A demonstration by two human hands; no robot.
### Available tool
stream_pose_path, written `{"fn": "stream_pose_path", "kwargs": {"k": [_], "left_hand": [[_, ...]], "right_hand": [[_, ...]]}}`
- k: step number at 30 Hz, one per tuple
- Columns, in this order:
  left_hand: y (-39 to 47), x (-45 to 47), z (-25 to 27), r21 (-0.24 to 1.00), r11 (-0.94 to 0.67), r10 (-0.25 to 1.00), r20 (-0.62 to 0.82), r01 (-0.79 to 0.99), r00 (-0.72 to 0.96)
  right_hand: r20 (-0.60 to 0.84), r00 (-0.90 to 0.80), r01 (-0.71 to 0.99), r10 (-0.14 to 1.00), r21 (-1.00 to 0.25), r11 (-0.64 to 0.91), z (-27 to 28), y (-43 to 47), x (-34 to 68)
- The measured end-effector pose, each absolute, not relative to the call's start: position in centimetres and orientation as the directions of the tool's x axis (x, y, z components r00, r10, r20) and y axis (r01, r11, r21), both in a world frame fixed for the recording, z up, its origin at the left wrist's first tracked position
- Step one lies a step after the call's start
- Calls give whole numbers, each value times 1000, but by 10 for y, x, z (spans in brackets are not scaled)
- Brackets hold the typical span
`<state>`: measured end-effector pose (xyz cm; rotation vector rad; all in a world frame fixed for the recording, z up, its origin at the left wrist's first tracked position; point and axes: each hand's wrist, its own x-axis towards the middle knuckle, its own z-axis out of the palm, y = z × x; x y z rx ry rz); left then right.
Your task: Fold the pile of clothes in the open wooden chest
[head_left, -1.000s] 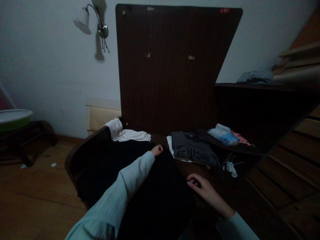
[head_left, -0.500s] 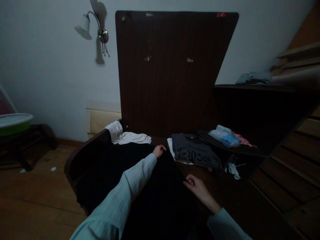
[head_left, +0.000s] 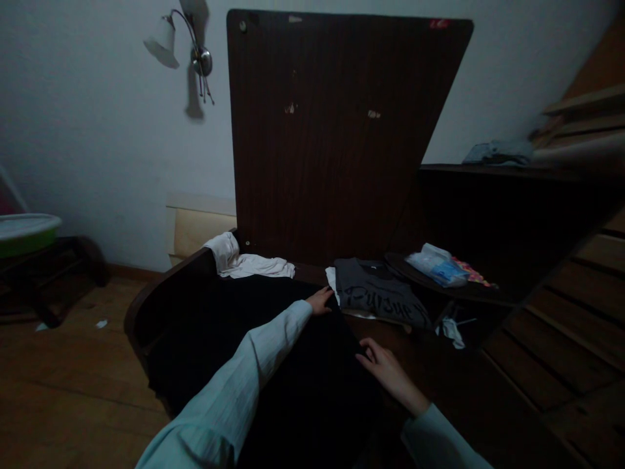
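Note:
A large black cloth garment [head_left: 303, 378], whose kind I cannot tell in the dim light, lies spread over the dark wooden surface before me. My left hand [head_left: 319, 301] rests on its far right edge, fingers stretched out. Nearer to me, my right hand [head_left: 388, 372] has thumb and forefinger closed at the garment's right edge. Just beyond my left hand lies a folded dark grey T-shirt [head_left: 374, 293] with black lettering. A crumpled white cloth [head_left: 258, 266] sits at the back left, partly over the wooden side rail [head_left: 161, 293].
A tall dark wooden panel [head_left: 336, 130] rises at the back. On the right, a shelf holds a clear plastic packet [head_left: 437, 266]; a small whitish cloth [head_left: 453, 333] hangs below. A wall lamp [head_left: 163, 45] is at upper left, a green basin [head_left: 29, 241] on a stool at far left.
My left hand has moved slightly right and toward me, to the garment's edge, and its fingers are now straighter. My right hand stays at nearly the same spot.

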<state>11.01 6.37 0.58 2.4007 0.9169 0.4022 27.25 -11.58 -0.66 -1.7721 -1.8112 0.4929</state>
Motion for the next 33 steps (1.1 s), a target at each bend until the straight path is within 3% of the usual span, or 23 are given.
{"fn": "stream_pose_path", "kwargs": {"k": [3, 6, 15, 24, 33], "left_hand": [[57, 105, 9, 515, -605, 727, 44, 607, 686], [55, 91, 18, 538, -557, 736, -32, 632, 676], [58, 54, 31, 674, -448, 543, -317, 587, 778], [51, 49, 40, 702, -383, 396, -462, 600, 794], [55, 43, 37, 638, -408, 525, -422, 653, 740]], "right_hand": [[158, 37, 818, 987, -572, 61, -11, -117, 272], [171, 62, 844, 983, -535, 40, -14, -120, 270], [176, 128, 893, 976, -450, -36, -11, -126, 260], [199, 122, 895, 972, -446, -20, -12, -126, 260], [208, 135, 891, 969, -453, -26, -13, -125, 262]]}}
